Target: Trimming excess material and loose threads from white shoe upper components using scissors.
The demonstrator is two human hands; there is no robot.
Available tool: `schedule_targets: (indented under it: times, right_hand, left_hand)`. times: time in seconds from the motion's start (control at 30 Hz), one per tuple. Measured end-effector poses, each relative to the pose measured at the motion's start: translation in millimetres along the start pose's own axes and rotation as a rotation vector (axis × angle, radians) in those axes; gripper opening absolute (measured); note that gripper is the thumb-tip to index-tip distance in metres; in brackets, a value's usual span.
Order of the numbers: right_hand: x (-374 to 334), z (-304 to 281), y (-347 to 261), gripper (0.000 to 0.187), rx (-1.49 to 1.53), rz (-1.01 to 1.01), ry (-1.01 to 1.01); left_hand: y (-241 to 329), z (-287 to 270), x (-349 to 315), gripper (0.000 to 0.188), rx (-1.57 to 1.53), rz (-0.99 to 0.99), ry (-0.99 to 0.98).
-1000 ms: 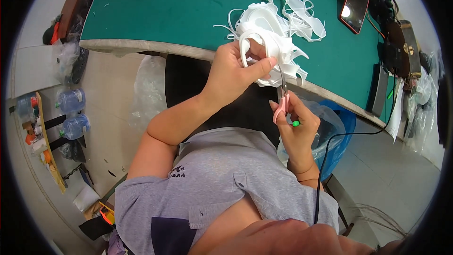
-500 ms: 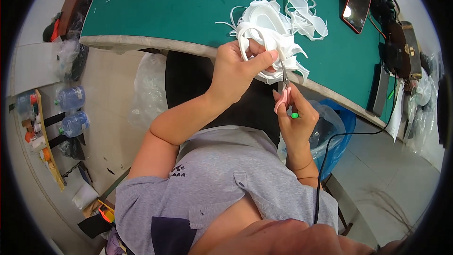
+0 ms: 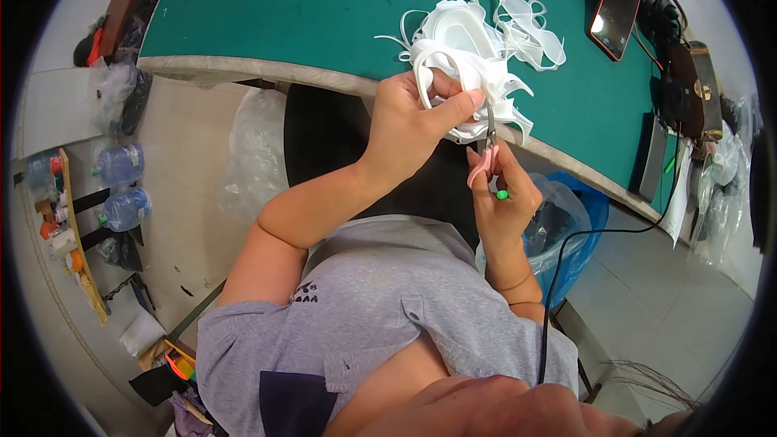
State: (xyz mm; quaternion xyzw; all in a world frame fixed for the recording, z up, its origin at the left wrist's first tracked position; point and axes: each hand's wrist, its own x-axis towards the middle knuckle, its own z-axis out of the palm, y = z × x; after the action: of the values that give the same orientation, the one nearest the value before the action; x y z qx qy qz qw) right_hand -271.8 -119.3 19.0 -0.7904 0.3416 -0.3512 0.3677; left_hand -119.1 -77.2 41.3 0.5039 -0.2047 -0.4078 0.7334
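Observation:
My left hand (image 3: 425, 105) pinches a soft white looped piece (image 3: 443, 58) at the table's near edge, thumb on top. My right hand (image 3: 508, 194) holds a pair of small scissors (image 3: 483, 165) with pink handles. Their metal blades reach up into the white material just beside my left thumb; how far they are open is hard to see. A small bright green tip (image 3: 503, 194) sticks out between the fingers of my right hand; what it belongs to is hidden. Beyond my hands lies a heap of white pieces (image 3: 461, 24), with thin curled offcuts (image 3: 528, 28) to its right.
The green table top (image 3: 307, 16) ends in a worn pale edge. At its right lie a phone (image 3: 615, 14) and a dark case with a clasp (image 3: 706, 89). A black cable (image 3: 599, 231) crosses right of my arm. Beneath hangs a blue bag (image 3: 584, 226) with a clear liner.
Both hands keep their grip, and the scissors stay at the white piece with little visible movement. The whole view has shifted very slightly.

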Motion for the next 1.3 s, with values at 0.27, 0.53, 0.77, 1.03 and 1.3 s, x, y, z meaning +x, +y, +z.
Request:
schedule_targets:
  times: [0.27,0.53,0.77,1.03,1.3]
  right_hand:
    - [0.1,-0.9,-2.2,0.036,-0.021,0.025,-0.042]
    - [1.7,-1.3,-4.8,0.035,-0.016,0.031,-0.042]
    - [1.9,1.0,-2.7,0.036,-0.001,0.024,-0.024]
    - [4.8,-0.4,-7.7,0.035,0.032,0.056,-0.018]
    - [-1.0,-14.5,-2.4,0.032,0.332,0.266,-0.148]
  left_hand:
    - [1.1,-0.4,-0.8,0.014,0.035,0.01,0.007]
    - [1.8,1.1,-0.4,0.014,0.049,0.027,0.008]
    - [2.6,2.2,-0.6,0.014,0.055,-0.001,0.013]
    - [1.3,3.9,-4.5,0.012,0.142,0.028,-0.006]
    - [3.8,0.1,-1.1,0.01,0.237,0.137,0.053]
